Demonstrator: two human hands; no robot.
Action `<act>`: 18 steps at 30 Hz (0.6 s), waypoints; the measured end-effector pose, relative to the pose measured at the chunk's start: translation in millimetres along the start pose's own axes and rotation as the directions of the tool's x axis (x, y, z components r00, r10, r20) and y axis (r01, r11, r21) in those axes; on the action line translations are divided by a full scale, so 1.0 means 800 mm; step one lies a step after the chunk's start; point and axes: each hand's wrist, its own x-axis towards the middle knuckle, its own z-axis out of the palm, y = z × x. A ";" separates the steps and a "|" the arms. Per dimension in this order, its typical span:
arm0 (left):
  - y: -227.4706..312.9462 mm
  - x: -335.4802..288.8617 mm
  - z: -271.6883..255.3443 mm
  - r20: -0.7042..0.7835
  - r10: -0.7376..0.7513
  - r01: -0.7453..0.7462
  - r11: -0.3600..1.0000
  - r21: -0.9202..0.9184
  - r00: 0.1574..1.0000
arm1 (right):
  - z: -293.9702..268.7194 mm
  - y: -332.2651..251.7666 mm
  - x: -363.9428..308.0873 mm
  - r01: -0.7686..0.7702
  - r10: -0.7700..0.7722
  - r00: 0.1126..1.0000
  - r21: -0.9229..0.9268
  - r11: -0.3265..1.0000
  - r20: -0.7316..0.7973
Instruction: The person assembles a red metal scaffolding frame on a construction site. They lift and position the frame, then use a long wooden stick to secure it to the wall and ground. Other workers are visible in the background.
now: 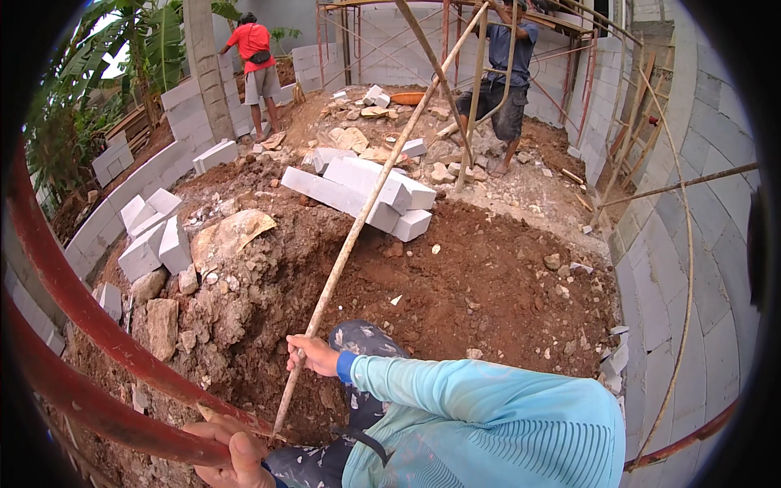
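My right hand (316, 355), at the end of a light blue sleeve (455, 386), is closed round a long, thin, pale wooden pole (366, 213). The pole slants from beside my knee up and away to the right, past a pile of blocks. At the lower left, my left hand (233, 457) is wrapped round a thick red metal pipe (122, 424); its fingers are partly hidden behind it. A second red pipe (102, 337) curves just above. The pole's lower end is close to my left hand. My dark, paint-spotted trouser leg (366, 337) shows below me.
Pale blocks (333, 189) lie piled on brown soil, with more blocks (150, 236) at left. A person in red (252, 57) stands far left; another (504, 73) stands by leaning poles and scaffolding (582, 73). A grey block wall (691, 301) runs along the right.
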 end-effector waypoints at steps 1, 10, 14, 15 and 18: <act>-0.001 0.000 -0.001 0.004 0.001 -0.001 1.000 -0.004 1.000 | 0.000 0.000 0.001 0.000 0.000 1.000 0.000 1.000 0.001; 0.000 -0.004 -0.004 -0.014 0.006 -0.007 0.998 -0.056 1.000 | -0.001 0.001 -0.003 -0.018 0.018 1.000 -0.017 1.000 0.024; 0.004 -0.006 -0.016 0.073 -0.013 0.019 0.997 -0.080 0.997 | 0.003 0.005 0.010 -0.020 0.018 0.995 0.020 1.000 0.095; 0.003 -0.007 -0.025 0.117 -0.042 0.050 0.996 -0.067 0.992 | 0.002 0.011 0.007 -0.017 0.014 0.994 0.018 1.000 0.108; 0.009 -0.001 -0.021 0.199 -0.099 0.112 0.992 -0.053 0.975 | -0.016 -0.002 -0.001 -0.051 0.052 0.998 -0.011 0.999 0.029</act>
